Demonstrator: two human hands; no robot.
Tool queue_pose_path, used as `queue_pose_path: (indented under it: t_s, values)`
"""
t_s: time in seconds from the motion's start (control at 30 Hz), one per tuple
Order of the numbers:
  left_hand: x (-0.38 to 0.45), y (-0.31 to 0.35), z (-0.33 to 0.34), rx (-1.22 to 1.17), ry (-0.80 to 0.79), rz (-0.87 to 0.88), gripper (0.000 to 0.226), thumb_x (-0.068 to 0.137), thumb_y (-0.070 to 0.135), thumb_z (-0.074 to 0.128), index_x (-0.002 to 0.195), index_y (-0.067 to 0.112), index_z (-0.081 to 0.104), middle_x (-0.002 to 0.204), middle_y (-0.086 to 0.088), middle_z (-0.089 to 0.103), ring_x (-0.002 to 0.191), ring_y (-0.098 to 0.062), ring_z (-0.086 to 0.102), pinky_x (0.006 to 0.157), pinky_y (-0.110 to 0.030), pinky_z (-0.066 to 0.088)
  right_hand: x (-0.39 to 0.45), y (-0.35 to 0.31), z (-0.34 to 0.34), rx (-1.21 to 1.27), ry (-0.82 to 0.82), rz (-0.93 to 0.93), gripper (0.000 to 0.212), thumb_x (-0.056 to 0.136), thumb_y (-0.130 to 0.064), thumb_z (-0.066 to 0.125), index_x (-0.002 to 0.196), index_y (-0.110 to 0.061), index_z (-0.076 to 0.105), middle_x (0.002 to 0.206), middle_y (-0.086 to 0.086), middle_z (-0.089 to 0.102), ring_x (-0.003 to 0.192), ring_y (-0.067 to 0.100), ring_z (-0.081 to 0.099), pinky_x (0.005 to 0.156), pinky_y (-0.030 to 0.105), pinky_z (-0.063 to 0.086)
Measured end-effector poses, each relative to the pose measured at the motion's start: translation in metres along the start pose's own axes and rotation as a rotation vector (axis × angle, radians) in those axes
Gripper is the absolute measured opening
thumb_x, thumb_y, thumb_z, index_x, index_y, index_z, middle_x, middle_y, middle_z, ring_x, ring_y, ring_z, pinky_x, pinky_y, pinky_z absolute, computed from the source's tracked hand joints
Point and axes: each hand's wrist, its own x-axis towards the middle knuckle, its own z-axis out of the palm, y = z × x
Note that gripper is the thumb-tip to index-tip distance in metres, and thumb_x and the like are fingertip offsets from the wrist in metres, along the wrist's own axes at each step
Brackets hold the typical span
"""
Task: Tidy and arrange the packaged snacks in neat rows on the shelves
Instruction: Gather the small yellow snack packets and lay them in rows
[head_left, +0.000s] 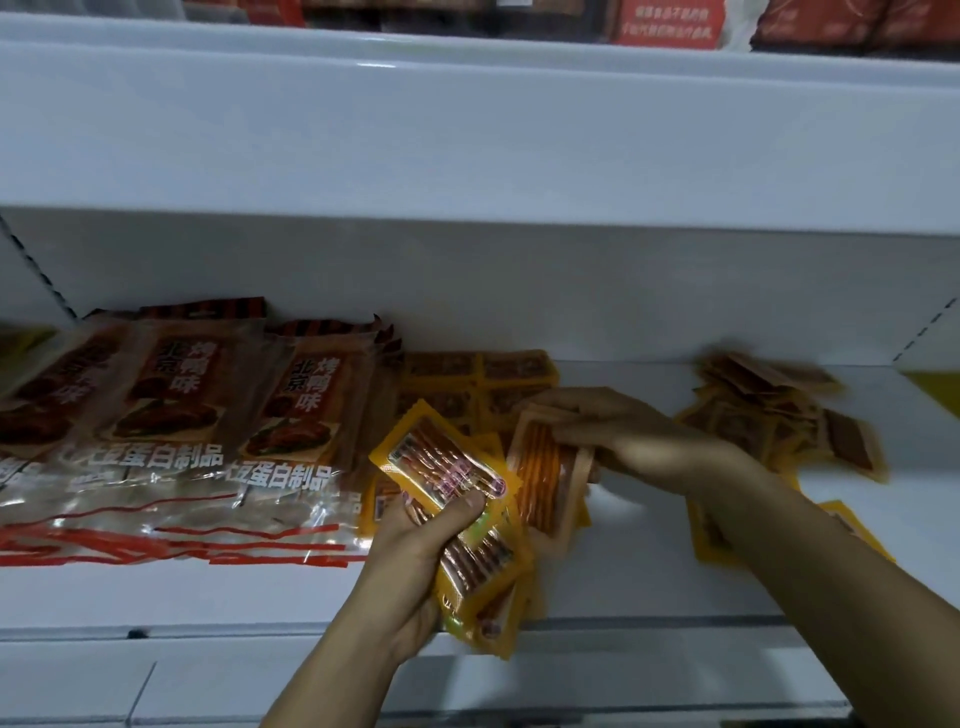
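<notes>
The person stands close to a white shelf (649, 587), both arms reaching in. The left hand (415, 540) grips a bunch of yellow snack packets (467, 525) at the near edge of the shelf, its fingers (470, 503) curled tight over the top packet and the rest fanned out below the palm. The right hand (639, 441) is a little farther in and to the right; its fingers are bent round a small stack of orange-striped packets (545, 467) that stands on edge on the shelf, thumb side toward the near edge.

Behind the two hands, flat yellow packets lie in a tidy block (483, 384) against the back of the shelf. To the right, well apart from that block, a loose heap of the same kind of packets (769, 410) sprawls at all angles, and a few more poke out from under the right forearm (852, 525).

On the left of the shelf lie large clear bags with red and white print (171, 426), overlapping each other in a row. Above, the next shelf up carries red packages (670, 21), only their lower edges in sight.
</notes>
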Motion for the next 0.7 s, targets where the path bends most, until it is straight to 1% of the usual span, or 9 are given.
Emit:
queue_pose_path:
  t_s: [0.07,0.13,0.2,0.27,0.37,0.43,0.57,0.63,0.7]
  values:
    - [0.001,-0.001,0.004,-0.015,0.001,-0.008,0.047,0.079,0.007,0.073,0.125,0.008,0.062,0.113,-0.019,0.075,0.101,-0.038,0.074,0.086,-0.048,0.058,0.000,0.002,-0.007,0.040,0.043,-0.030,0.040,0.096,-0.024,0.057,0.135,-0.017,0.061,0.089,0.025,0.064,0.070,0.036,0.055,0.062,0.040,0.047]
    - [0.002,-0.003,0.010,-0.029,-0.014,-0.028,0.050,0.078,0.009,0.074,0.127,0.010,0.061,0.115,-0.019,0.075,0.102,-0.037,0.074,0.087,-0.049,0.058,-0.001,0.001,-0.006,-0.027,0.086,-0.051,0.037,0.097,-0.026,0.058,0.133,-0.018,0.060,0.097,0.015,0.072,0.076,0.040,0.064,0.065,0.045,0.055]
    - [0.003,-0.003,0.018,-0.037,-0.044,-0.040,0.049,0.079,0.010,0.074,0.127,0.012,0.062,0.116,-0.018,0.074,0.104,-0.037,0.073,0.089,-0.048,0.057,-0.001,0.000,0.006,-0.071,0.181,-0.081,0.027,0.100,-0.022,0.061,0.127,-0.018,0.063,0.111,0.006,0.075,0.098,0.026,0.073,0.084,0.044,0.060]
    - [0.004,-0.005,0.028,-0.035,-0.065,-0.041,0.047,0.081,0.010,0.073,0.126,0.012,0.063,0.117,-0.018,0.074,0.106,-0.036,0.073,0.093,-0.049,0.055,0.003,0.002,0.021,-0.056,0.337,-0.113,0.013,0.096,-0.016,0.068,0.109,-0.019,0.069,0.102,0.000,0.077,0.094,0.012,0.074,0.082,0.033,0.060]
    - [0.002,-0.011,0.040,-0.045,-0.043,-0.027,0.043,0.084,0.007,0.070,0.126,0.012,0.063,0.117,-0.017,0.074,0.106,-0.037,0.073,0.092,-0.049,0.057,0.001,0.006,0.026,-0.004,0.493,-0.138,0.009,0.089,-0.018,0.077,0.095,-0.016,0.071,0.090,-0.001,0.079,0.087,0.012,0.076,0.079,0.034,0.061]
    - [0.001,-0.015,0.041,-0.083,0.022,-0.012,0.045,0.082,0.007,0.071,0.126,0.011,0.062,0.114,-0.017,0.075,0.101,-0.036,0.074,0.082,-0.046,0.062,-0.002,0.007,0.016,-0.010,0.461,-0.122,0.008,0.093,-0.019,0.073,0.099,-0.017,0.069,0.089,0.001,0.078,0.084,0.014,0.076,0.076,0.033,0.061]
    - [-0.002,-0.016,0.036,-0.139,0.110,0.023,0.046,0.081,0.009,0.073,0.125,0.011,0.061,0.110,-0.018,0.076,0.094,-0.036,0.076,0.070,-0.043,0.064,-0.012,0.009,-0.014,-0.115,0.371,-0.024,0.007,0.096,-0.027,0.068,0.099,-0.029,0.074,0.087,-0.009,0.077,0.079,0.004,0.073,0.063,0.016,0.054]
    - [-0.003,-0.016,0.033,-0.134,0.129,0.040,0.043,0.080,0.010,0.073,0.122,0.011,0.062,0.109,-0.017,0.076,0.093,-0.035,0.076,0.069,-0.042,0.064,-0.017,0.012,-0.029,-0.147,0.366,0.002,0.013,0.097,-0.026,0.066,0.102,-0.022,0.077,0.090,-0.003,0.077,0.079,0.007,0.074,0.064,0.018,0.056]
    - [-0.004,-0.018,0.030,-0.133,0.145,0.058,0.038,0.084,0.009,0.071,0.121,0.012,0.062,0.110,-0.017,0.076,0.092,-0.034,0.077,0.068,-0.042,0.064,-0.017,0.017,-0.044,-0.070,0.430,-0.005,0.016,0.097,-0.024,0.065,0.099,-0.016,0.078,0.093,0.011,0.077,0.080,0.018,0.075,0.070,0.031,0.061]
